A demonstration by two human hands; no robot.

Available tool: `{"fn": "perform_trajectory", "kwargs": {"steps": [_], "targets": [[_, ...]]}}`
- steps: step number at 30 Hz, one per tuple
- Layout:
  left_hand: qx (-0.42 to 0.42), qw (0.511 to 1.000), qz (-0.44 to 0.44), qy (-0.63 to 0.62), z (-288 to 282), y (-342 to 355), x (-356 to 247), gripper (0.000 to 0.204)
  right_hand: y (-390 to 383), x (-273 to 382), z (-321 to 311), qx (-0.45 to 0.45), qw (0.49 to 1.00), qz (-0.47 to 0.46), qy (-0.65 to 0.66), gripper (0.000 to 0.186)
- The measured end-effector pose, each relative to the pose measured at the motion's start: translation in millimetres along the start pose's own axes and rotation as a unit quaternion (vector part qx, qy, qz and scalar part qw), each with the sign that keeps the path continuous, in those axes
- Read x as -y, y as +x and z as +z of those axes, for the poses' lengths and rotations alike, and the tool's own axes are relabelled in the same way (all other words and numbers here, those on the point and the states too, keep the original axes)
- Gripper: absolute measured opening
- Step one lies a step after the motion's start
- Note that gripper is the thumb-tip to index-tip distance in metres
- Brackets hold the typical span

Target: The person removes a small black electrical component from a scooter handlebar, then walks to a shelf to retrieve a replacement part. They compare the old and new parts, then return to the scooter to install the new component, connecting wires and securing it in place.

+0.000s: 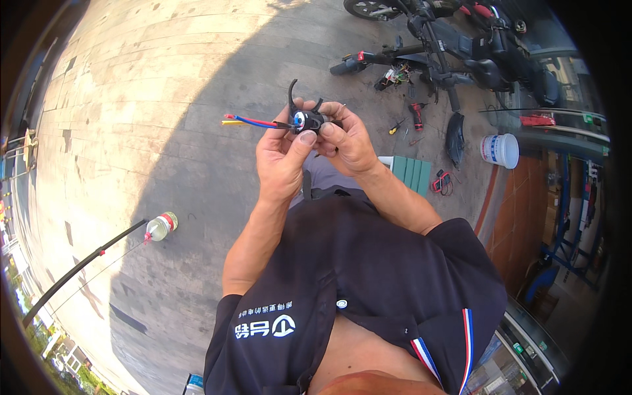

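Observation:
Up in front of me, between both hands, is a small black part (pixel 313 121) with a round end; its exact kind does not show. Red, blue and yellow wires (pixel 253 122) stick out of it toward the left. A curved black arm (pixel 291 94) rises from its top, with a shorter black prong beside it. My left hand (pixel 282 161) is closed around the part's wire side, thumb pressed on its near edge. From the other side my right hand (pixel 352 141) grips it with thumb and fingers. The fingers partly hide the part.
At the far right stands a black motorbike (pixel 447 49) with exposed wiring (pixel 395 77). A red drill (pixel 416 115), screwdriver (pixel 395 126), red meter (pixel 442 182) and white bucket (pixel 500 151) are at right. A green slatted seat (pixel 411 174) is beside me; a bottle (pixel 162 226) hangs left.

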State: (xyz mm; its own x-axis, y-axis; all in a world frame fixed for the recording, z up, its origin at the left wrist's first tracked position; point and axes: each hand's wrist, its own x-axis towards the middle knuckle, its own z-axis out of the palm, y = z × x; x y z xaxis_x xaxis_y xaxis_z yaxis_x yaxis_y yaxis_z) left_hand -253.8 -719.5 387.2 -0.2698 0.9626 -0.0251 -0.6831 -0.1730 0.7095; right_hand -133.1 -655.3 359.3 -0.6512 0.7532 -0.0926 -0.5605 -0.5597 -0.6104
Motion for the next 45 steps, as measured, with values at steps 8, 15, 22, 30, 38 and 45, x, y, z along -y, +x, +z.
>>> {"fn": "perform_trajectory", "kwargs": {"steps": [8,15,22,30,38,45], "targets": [[-0.038,0.999,0.021,0.034,-10.0,81.0,-22.7,0.049,87.3,3.2,-1.9,0.001,0.995,-0.053,-0.088,0.033],[-0.012,0.997,0.073,0.037,-16.3,155.6,-25.1,0.037,151.7,30.5,-18.8,0.033,0.983,-0.100,-0.147,0.029],[0.046,0.998,0.020,-0.028,-19.7,208.9,-22.7,0.039,182.9,55.1,-21.0,-0.015,0.970,-0.160,-0.184,0.031],[0.125,0.992,-0.031,-0.013,-28.8,267.8,-30.3,0.040,212.0,68.6,-14.8,-0.099,0.931,-0.208,-0.282,0.036],[0.214,0.963,-0.164,-0.029,-39.4,317.7,-67.0,0.046,245.8,62.5,23.9,-0.246,0.847,-0.301,-0.363,0.030],[0.276,0.933,-0.220,-0.063,-55.2,339.8,-82.6,0.054,262.0,47.6,38.7,-0.309,0.824,-0.317,-0.353,0.026]]}}
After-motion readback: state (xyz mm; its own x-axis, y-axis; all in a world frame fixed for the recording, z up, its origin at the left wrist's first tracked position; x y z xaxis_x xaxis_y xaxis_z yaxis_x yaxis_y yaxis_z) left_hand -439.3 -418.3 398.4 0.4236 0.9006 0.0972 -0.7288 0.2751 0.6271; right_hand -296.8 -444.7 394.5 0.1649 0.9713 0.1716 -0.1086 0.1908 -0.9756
